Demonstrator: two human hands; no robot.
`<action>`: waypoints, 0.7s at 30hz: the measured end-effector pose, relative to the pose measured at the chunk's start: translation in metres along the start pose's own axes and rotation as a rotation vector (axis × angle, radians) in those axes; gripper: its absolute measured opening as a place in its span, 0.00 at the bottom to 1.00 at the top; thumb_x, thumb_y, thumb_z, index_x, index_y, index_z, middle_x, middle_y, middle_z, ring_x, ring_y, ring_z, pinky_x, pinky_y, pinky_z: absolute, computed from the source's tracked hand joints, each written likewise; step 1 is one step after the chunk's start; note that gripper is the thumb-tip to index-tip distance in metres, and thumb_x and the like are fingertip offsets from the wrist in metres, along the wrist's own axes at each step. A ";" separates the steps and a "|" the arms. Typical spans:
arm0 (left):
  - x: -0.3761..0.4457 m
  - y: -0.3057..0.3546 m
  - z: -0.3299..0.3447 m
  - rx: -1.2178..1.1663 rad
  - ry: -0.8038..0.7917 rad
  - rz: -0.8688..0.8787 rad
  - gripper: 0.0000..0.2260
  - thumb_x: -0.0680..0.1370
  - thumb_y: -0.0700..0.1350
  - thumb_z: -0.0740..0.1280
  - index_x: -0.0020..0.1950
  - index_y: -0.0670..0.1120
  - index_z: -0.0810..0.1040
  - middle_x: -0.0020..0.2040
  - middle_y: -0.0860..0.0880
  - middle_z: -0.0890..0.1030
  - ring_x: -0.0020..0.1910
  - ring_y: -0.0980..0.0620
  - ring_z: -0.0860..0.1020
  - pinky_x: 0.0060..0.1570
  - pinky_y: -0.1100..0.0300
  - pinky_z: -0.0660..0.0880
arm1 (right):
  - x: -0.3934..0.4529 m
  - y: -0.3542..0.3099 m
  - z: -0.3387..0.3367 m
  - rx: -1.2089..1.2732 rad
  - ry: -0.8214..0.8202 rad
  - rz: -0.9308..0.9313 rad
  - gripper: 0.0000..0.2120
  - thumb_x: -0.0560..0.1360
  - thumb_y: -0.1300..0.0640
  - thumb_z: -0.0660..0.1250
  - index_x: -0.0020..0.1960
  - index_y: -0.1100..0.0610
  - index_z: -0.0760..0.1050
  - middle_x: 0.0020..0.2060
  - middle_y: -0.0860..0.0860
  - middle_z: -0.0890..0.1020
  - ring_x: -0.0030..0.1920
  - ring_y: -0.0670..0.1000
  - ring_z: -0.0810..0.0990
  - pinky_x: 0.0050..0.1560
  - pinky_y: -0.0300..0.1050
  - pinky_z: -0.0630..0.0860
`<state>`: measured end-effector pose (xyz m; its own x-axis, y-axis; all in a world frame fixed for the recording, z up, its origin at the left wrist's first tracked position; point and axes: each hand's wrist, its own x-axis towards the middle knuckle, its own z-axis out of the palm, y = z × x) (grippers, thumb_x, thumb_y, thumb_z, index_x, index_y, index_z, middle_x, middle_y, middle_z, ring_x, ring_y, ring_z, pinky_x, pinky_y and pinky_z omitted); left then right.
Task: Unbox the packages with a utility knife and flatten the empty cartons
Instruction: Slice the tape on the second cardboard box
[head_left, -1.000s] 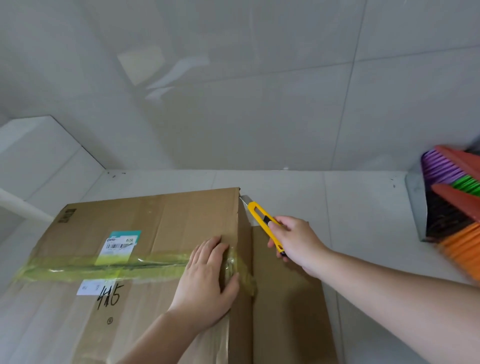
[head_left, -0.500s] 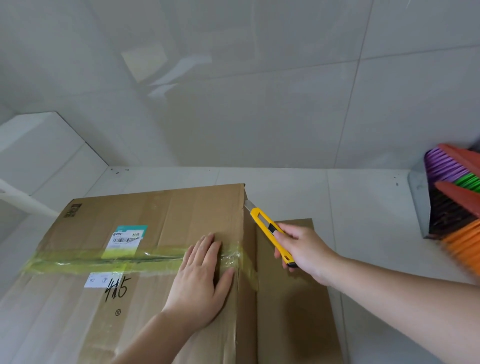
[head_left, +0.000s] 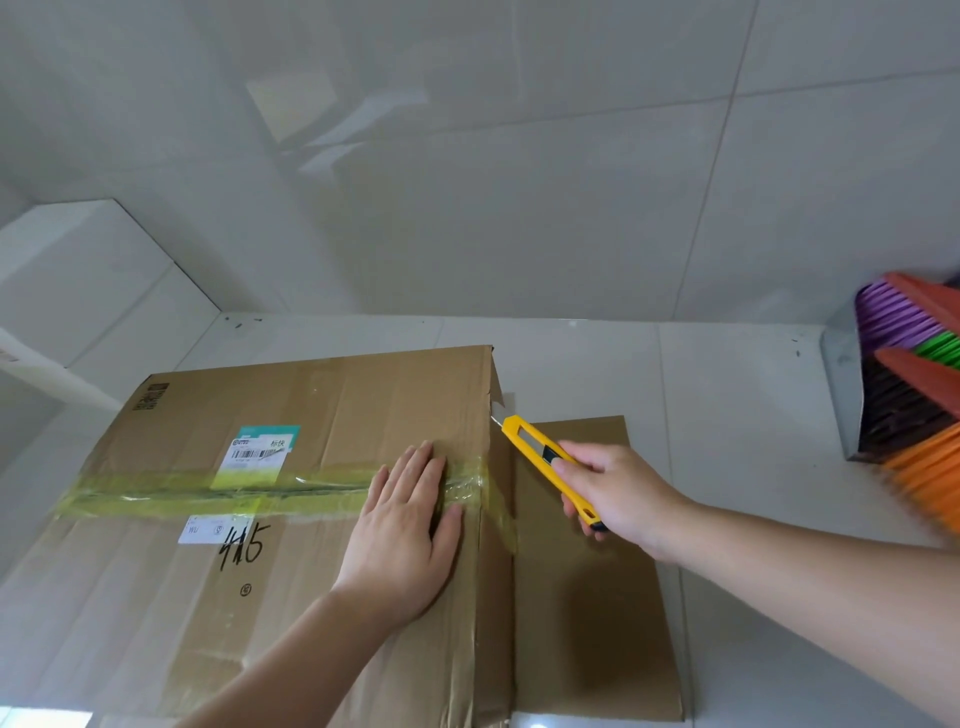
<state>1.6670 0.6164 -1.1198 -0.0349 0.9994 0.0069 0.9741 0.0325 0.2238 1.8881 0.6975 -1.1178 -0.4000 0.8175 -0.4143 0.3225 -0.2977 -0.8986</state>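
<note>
- The floor (head_left: 727, 395) is pale glossy tile with thin grout lines; it meets a wall (head_left: 519, 182) of large grey-white tiles carrying a window reflection.
- A taped cardboard carton (head_left: 208, 597) sits on the floor, yellowish tape (head_left: 208, 493) across its top, a shipping label (head_left: 260, 452) and handwritten digits beside it.
- The left hand (head_left: 402, 530) lies flat, fingers straight, pressing the carton top over the tape.
- The right hand (head_left: 618, 493) grips a yellow utility knife (head_left: 545, 465), blade tip at the carton's far right edge.
- A flattened cardboard sheet (head_left: 597, 623) lies just right of the carton.
- Colourful brooms (head_left: 919, 395) and a grey dustpan (head_left: 841, 384) stand at the right.
</note>
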 end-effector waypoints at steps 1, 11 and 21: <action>0.000 0.000 0.000 0.003 -0.003 0.001 0.34 0.75 0.62 0.39 0.78 0.50 0.55 0.78 0.55 0.52 0.76 0.60 0.45 0.73 0.63 0.37 | 0.002 -0.002 -0.001 -0.009 0.005 0.003 0.18 0.82 0.53 0.58 0.71 0.49 0.69 0.33 0.53 0.77 0.28 0.51 0.72 0.28 0.41 0.71; 0.002 0.001 -0.001 -0.012 0.002 0.016 0.33 0.75 0.62 0.41 0.78 0.49 0.56 0.78 0.54 0.53 0.76 0.58 0.46 0.73 0.61 0.39 | -0.027 0.008 -0.005 -0.019 -0.126 -0.023 0.12 0.82 0.55 0.58 0.57 0.37 0.70 0.31 0.52 0.76 0.29 0.51 0.73 0.28 0.42 0.71; 0.001 -0.002 0.003 -0.038 0.038 0.037 0.31 0.76 0.59 0.44 0.76 0.47 0.61 0.77 0.52 0.58 0.76 0.56 0.51 0.74 0.60 0.42 | -0.028 0.016 -0.005 -0.037 -0.148 -0.032 0.15 0.82 0.55 0.58 0.53 0.32 0.68 0.31 0.52 0.76 0.30 0.52 0.73 0.30 0.44 0.71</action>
<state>1.6660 0.6179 -1.1227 -0.0081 0.9986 0.0532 0.9658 -0.0059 0.2594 1.9086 0.6726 -1.1203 -0.5314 0.7441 -0.4049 0.3381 -0.2520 -0.9068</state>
